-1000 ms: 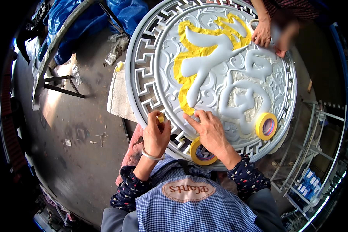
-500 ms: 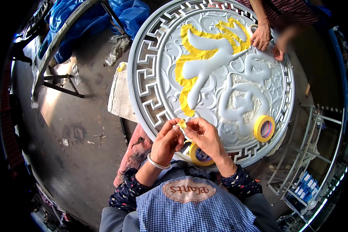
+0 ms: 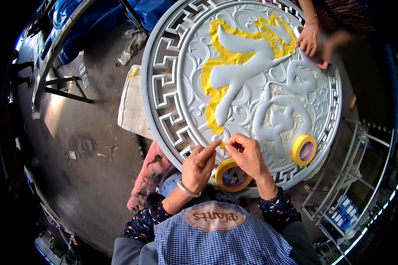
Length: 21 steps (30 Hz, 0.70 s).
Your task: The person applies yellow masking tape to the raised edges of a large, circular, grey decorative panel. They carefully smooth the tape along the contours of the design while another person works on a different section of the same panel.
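Note:
A large round carved grey panel (image 3: 154,88) with a fretwork border fills the space before me. My left hand (image 3: 198,168), a white bangle at its wrist, pinches one side of a small piece of yellow masking tape (image 3: 222,145). My right hand (image 3: 248,158) pinches the other side, above the panel's near part. Crumpled yellow tape (image 3: 213,114) lines the left and upper edges of a smooth raised figure (image 3: 239,73), its lower tip just beyond my fingers. A yellow tape roll (image 3: 220,176) lies partly under my right hand and wrist. Another roll (image 3: 296,150) rests farther right on the panel.
A co-worker's hands (image 3: 308,39) work at the panel's far right edge. Whitish cloth (image 3: 135,112) and pink stained padding (image 3: 150,170) show at its left. A metal rack (image 3: 345,176) stands right, blue sheeting (image 3: 101,22) and a dark stand (image 3: 68,90) far left.
My hands have shifted slightly right, and the tape piece between my fingertips now sits lower, with the fingers drawn a little differently around it. The view has shifted slightly. The co-worker's hands stay by the edge.

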{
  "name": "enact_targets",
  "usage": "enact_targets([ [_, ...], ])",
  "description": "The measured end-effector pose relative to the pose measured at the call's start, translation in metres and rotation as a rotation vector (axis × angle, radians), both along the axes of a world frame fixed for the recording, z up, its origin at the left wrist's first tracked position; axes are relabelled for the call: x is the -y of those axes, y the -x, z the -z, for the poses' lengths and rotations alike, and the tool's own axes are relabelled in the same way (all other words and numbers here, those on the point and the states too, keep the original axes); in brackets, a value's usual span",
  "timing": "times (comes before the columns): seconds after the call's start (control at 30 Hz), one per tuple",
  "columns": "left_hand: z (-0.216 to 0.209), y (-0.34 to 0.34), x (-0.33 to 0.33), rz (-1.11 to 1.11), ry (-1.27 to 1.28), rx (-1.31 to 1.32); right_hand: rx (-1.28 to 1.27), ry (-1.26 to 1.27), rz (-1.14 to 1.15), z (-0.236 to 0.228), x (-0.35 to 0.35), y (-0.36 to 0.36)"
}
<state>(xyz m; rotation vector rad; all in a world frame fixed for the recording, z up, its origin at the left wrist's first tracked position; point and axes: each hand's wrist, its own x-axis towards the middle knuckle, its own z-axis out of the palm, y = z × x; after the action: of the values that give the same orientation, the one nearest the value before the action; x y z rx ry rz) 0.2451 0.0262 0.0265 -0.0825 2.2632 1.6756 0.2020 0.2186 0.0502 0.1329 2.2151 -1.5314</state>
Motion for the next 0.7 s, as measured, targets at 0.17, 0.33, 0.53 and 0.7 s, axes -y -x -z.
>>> enact_targets([
  [0.17, 0.001, 0.008, -0.005, 0.036, 0.271, -0.240, 0.004, -0.055, 0.050, 0.014, 0.006, 0.007],
  [0.33, 0.010, 0.020, -0.002, 0.028, 0.481, -0.318, 0.080, -0.088, 0.206, 0.038, -0.001, 0.004],
  [0.53, 0.018, 0.023, -0.006, 0.196, 0.574, -0.454, 0.225, 0.068, 0.354, 0.047, 0.009, 0.003],
  [0.7, 0.017, 0.027, -0.010, 0.193, 0.539, -0.404, 0.288, 0.137, 0.428, 0.043, 0.017, 0.006],
])
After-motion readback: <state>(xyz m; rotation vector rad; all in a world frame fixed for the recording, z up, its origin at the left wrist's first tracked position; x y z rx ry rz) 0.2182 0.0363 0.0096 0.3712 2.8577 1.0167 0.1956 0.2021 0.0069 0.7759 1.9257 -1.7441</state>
